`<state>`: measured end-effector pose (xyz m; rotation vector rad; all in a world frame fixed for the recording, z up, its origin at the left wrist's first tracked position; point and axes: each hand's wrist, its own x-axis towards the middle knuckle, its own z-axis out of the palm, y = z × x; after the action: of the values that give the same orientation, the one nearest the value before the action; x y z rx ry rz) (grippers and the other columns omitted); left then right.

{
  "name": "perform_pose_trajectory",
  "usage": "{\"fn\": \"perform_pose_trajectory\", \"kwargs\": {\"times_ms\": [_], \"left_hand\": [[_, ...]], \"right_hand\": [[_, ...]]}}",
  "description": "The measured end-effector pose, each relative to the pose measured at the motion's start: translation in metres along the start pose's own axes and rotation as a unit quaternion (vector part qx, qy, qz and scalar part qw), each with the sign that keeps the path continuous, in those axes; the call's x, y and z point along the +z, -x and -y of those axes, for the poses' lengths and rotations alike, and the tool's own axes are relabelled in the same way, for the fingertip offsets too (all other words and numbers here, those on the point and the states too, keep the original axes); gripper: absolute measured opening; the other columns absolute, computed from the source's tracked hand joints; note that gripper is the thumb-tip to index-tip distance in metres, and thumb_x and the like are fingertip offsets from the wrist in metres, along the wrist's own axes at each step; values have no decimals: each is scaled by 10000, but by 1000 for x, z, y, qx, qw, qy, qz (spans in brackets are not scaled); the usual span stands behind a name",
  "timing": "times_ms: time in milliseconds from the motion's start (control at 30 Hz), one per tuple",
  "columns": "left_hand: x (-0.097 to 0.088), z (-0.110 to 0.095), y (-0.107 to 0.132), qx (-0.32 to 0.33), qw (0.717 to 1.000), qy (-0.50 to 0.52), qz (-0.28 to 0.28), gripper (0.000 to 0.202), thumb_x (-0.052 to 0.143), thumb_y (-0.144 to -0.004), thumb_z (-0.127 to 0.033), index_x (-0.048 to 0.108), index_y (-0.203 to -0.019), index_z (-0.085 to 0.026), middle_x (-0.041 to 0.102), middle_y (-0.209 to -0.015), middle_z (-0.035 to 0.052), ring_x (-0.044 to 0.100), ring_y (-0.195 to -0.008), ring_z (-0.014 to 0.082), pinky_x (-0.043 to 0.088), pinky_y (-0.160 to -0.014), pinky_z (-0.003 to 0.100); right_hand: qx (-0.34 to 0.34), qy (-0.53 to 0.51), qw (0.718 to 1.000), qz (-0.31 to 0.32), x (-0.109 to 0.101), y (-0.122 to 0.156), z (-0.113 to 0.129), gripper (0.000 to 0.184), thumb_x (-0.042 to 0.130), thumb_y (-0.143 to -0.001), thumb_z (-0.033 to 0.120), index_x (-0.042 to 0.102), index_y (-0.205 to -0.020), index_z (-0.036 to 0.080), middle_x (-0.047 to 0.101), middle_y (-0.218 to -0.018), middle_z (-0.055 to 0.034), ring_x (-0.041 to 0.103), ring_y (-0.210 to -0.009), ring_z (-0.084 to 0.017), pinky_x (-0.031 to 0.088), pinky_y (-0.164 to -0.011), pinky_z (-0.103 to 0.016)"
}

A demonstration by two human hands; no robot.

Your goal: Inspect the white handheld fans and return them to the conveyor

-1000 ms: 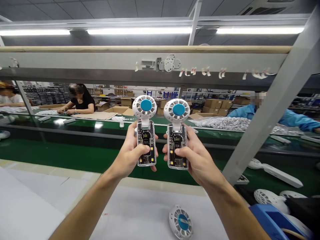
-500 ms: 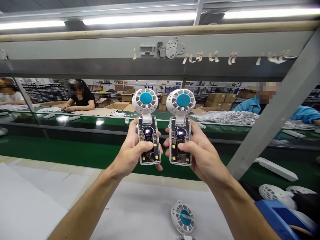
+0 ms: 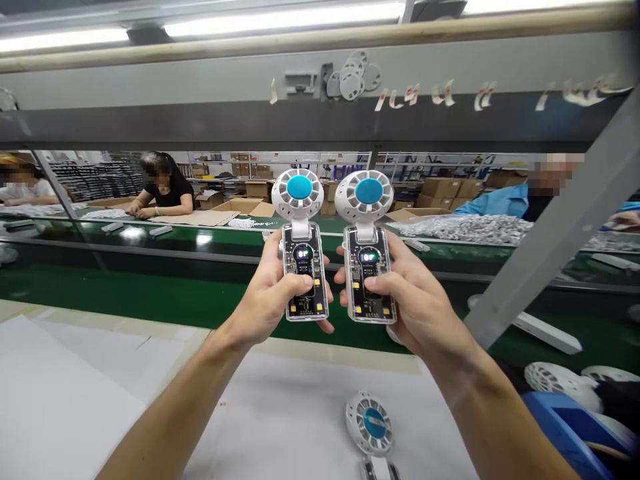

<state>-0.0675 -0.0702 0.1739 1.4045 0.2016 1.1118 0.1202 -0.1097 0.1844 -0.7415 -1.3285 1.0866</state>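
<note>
Two small handheld fans are held upright side by side, a narrow gap between them. My left hand (image 3: 265, 290) is wrapped round the left handheld fan (image 3: 300, 193), thumb pressing the front of its clear, circuit-board handle. Round the right handheld fan (image 3: 364, 195) my right hand (image 3: 410, 287) is closed the same way, thumb on its front. Each fan has a white vented head with a blue centre, and a small lit display shows on each handle. Below them, a third handheld fan (image 3: 370, 423) lies on the white work surface (image 3: 280, 400).
Beyond the surface runs a green conveyor belt (image 3: 125, 287) carrying white parts. A slanted metal post (image 3: 555, 220) stands at the right. At lower right are a blue bin (image 3: 565, 427) and more white fan heads (image 3: 560, 383). Across the belt sit a person in black (image 3: 167, 193) and others.
Both fans and my hands sit slightly higher and further right in view. The displays now show a green glow and different marks. My grips are the same.
</note>
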Motion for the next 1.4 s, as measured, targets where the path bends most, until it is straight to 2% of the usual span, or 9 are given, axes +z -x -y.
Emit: {"fn": "perform_pose_trajectory", "kwargs": {"times_ms": [100, 333, 633, 833, 967, 1133, 1267, 1333, 1400], "left_hand": [[-1, 0, 1, -6, 1000, -4, 7, 521, 612, -873, -167, 295, -1270, -284, 543, -1127, 47, 668, -820, 198, 661, -549, 459], [2, -3, 3, 2, 1000, 16, 16, 481, 591, -883, -149, 308, -1248, -281, 536, -1134, 43, 666, -823, 186, 663, -559, 448], [4, -3, 2, 0, 999, 36, -10, 497, 583, -861, -158, 289, -1244, -274, 541, -1113, 56, 667, -795, 188, 661, -549, 451], [4, -2, 2, -9, 999, 47, -7, 554, 621, -839, -181, 277, -1261, -284, 537, -1103, 51, 664, -801, 195, 655, -544, 454], [3, 2, 2, -7, 1000, 27, -13, 547, 664, -860, -268, 291, -1259, -291, 532, -1102, 44, 662, -780, 190, 647, -510, 425], [7, 4, 2, -9, 999, -17, -48, 529, 700, -842, -317, 329, -1217, -273, 546, -1073, 40, 644, -696, 159, 614, -462, 341], [10, 7, 1, 1, 995, -59, -82, 507, 712, -831, -350, 359, -1184, -260, 596, -988, 15, 645, -602, 139, 589, -500, 302], [10, 9, -2, 20, 987, -95, -127, 514, 745, -803, -356, 386, -1155, -252, 625, -935, 2, 657, -585, 145, 574, -520, 285], [9, 7, -4, 33, 973, -114, -199, 507, 791, -746, -341, 443, -1098, -233, 641, -858, -9, 661, -586, 151, 565, -533, 271]], "right_hand": [[-4, 4, 1000, -3, -1, 0, 0, 719, 621, -782, 176, 338, -1438, 255, 699, -866, -12, 667, -645, -169, 558, -574, -292], [-9, 3, 1000, 12, -1, 0, -3, 622, 615, -797, 181, 398, -1375, 255, 701, -900, -22, 670, -664, -168, 561, -578, -295], [-7, 25, 1000, 8, -1, 0, -5, 580, 605, -813, 195, 408, -1357, 247, 698, -911, -30, 668, -673, -169, 557, -579, -299], [-29, 28, 999, -4, -2, 0, -5, 615, 612, -823, 200, 389, -1391, 273, 697, -951, -32, 684, -712, -182, 571, -589, -307], [-45, 27, 998, -24, -1, 1, -4, 664, 638, -818, 222, 353, -1412, 295, 690, -958, -30, 681, -697, -186, 573, -583, -318], [-33, 24, 998, -44, 1, 4, 1, 708, 619, -820, 199, 307, -1449, 290, 678, -971, -29, 674, -716, -170, 569, -625, -313], [-38, 30, 998, -37, 2, 6, 3, 745, 608, -816, 198, 269, -1472, 295, 672, -992, -33, 676, -736, -186, 576, -645, -344], [-45, 29, 998, -33, 3, 6, 3, 741, 608, -812, 198, 276, -1466, 302, 669, -1005, -33, 672, -734, -185, 575, -645, -347], [-51, 19, 998, -30, 4, 6, 2, 729, 608, -805, 192, 291, -1452, 302, 669, -999, -29, 665, -719, -177, 567, -635, -334]]}}
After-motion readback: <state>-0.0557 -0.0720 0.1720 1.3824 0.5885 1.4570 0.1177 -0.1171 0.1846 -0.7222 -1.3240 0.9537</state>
